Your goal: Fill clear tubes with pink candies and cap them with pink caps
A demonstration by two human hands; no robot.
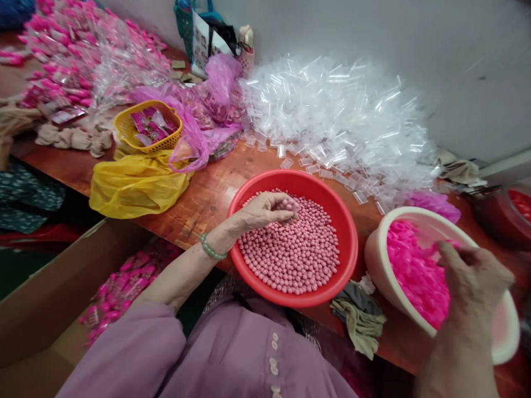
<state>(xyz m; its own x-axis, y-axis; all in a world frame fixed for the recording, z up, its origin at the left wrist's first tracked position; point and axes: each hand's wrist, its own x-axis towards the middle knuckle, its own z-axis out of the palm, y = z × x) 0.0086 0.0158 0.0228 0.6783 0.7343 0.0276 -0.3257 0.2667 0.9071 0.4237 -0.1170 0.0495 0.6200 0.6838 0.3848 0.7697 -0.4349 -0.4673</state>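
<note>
Wore a mauve shirt (232, 354) with pale buttons (272, 365), lowest and nearest in the view. Held the right hand (473, 271) over a white tub (379, 260), grasping a small pink piece (448, 243) at the fingertips; could not tell its exact shape for the blur. Had more bright pink plastic pieces (415, 271) heaped inside the same tub. Saw crumpled cloths (360, 315) at the table edge, between the tub and a red basin (350, 243). Noticed, low on the left, a cardboard box (53, 282) with pink items (124, 287) in it.

Extended the left arm across the basin's rim, with a green bracelet (209, 251) near the wrist. Clasped a few pink beads (289, 204) in the left hand (271, 210), with the thumb bent toward the fingers, above the many loose beads (298, 260) in the basin.

Saw bare wooden table (207, 199) between the basin and a yellow bag (139, 185). Found a yellow basket (160, 142) just behind the bag, with printed packets (153, 124) inside, and a purplish plastic bag (194, 138) beside it. Had a wide heap of clear plastic pieces (332, 121) beyond the basin. Glimpsed farther off, at left, a pile of pink items in clear wrapping (91, 55), and then a grey wall (332, 27) behind everything.
</note>
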